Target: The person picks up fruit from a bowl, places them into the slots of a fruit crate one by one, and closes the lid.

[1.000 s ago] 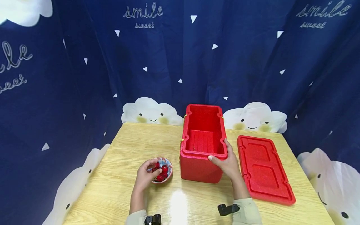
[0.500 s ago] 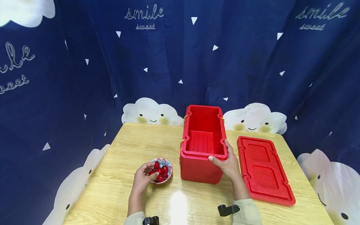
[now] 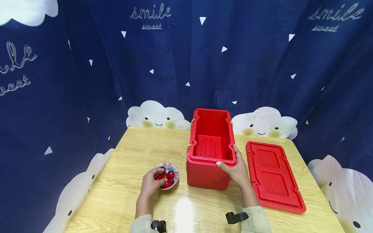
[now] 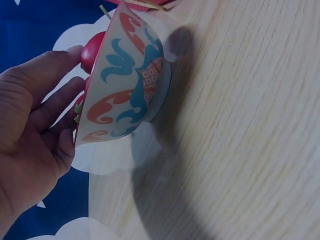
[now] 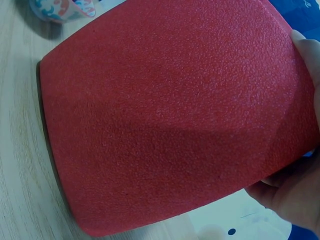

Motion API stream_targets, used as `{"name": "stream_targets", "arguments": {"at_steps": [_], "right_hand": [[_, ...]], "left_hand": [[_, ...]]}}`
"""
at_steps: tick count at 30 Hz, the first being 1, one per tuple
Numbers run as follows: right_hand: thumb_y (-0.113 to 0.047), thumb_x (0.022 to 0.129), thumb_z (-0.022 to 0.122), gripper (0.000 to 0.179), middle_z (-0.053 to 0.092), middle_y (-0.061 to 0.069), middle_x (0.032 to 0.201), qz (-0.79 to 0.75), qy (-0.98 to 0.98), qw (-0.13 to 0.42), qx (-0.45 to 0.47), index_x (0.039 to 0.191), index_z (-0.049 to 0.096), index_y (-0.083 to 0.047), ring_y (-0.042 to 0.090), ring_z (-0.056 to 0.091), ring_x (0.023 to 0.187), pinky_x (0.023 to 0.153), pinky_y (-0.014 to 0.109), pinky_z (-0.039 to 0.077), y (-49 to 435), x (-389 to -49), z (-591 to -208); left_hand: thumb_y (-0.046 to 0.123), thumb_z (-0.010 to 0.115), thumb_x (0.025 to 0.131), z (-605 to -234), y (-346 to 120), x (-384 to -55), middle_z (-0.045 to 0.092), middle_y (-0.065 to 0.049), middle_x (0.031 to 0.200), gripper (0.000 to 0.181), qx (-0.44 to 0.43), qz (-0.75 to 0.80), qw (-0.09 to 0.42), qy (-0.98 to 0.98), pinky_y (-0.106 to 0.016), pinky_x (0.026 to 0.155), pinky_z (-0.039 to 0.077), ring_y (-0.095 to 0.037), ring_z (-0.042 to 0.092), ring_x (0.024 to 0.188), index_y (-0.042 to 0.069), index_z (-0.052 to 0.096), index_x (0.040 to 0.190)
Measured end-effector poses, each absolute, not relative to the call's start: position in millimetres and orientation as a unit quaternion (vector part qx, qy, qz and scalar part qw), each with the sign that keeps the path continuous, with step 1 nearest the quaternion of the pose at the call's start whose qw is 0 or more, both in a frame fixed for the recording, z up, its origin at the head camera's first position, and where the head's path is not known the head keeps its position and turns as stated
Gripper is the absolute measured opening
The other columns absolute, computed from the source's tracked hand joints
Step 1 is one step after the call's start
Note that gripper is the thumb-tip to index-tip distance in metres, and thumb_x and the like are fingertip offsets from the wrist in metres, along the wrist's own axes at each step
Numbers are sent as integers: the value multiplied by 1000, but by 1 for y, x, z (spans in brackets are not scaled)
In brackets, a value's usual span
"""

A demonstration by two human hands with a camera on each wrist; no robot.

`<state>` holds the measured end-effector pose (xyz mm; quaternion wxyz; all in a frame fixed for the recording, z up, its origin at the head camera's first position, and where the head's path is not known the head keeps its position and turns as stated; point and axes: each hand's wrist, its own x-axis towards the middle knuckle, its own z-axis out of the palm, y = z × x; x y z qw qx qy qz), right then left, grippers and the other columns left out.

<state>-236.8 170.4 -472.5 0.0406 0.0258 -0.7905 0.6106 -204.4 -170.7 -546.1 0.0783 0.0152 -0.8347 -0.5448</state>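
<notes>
A patterned bowl (image 3: pixel 176 177) holds several red, cherry-like fruits (image 3: pixel 167 184) with green stems. My left hand (image 3: pixel 150 183) reaches over the bowl's left rim, its thumb and fingers curled round some of the fruits; how many lie between them is hidden. In the left wrist view, the fingers (image 4: pixel 55 105) dip behind the bowl's wall and a fingertip touches one red fruit (image 4: pixel 92 51). To the right stands a lidless red foam box (image 3: pixel 208 174). My right hand (image 3: pixel 239 169) grips its near right corner, thumb on the front rim and fingers along the side.
The box's red lid (image 3: pixel 275 176) lies flat to the right of the right hand. Yellow cord (image 3: pixel 189 146) shows on the box's sides. Everything rests on a wooden table (image 3: pixel 140 142), with a dark blue curtain (image 3: pixel 163 87) behind it.
My left hand drew back slightly and its fingers spread half a second ago; now it has moved back in over the fruits. The right hand keeps its grip on the still box.
</notes>
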Motion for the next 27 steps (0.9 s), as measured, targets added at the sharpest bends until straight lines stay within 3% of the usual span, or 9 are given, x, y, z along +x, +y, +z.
{"name": "stream_targets", "arguments": {"at_steps": [12, 27], "right_hand": [[-25, 72, 81, 101, 37, 13, 139, 612, -789, 44, 26, 149, 16, -18, 30, 43, 118, 85, 44, 47, 169, -236, -471], [-27, 72, 80, 102, 34, 13, 141, 613, -789, 28, 19, 149, 13, -20, 31, 40, 120, 84, 44, 48, 169, -232, -465]], "left_hand": [[10, 75, 76, -546, -169, -209, 66, -11, 100, 30, -2, -468, 48, -882, -45, 91, 41, -31, 57, 102, -2, 67, 103], [11, 82, 63, -544, -172, -201, 64, -3, 88, 22, -37, -435, 26, -899, -40, 83, 43, -24, 57, 89, 6, 72, 82]]}}
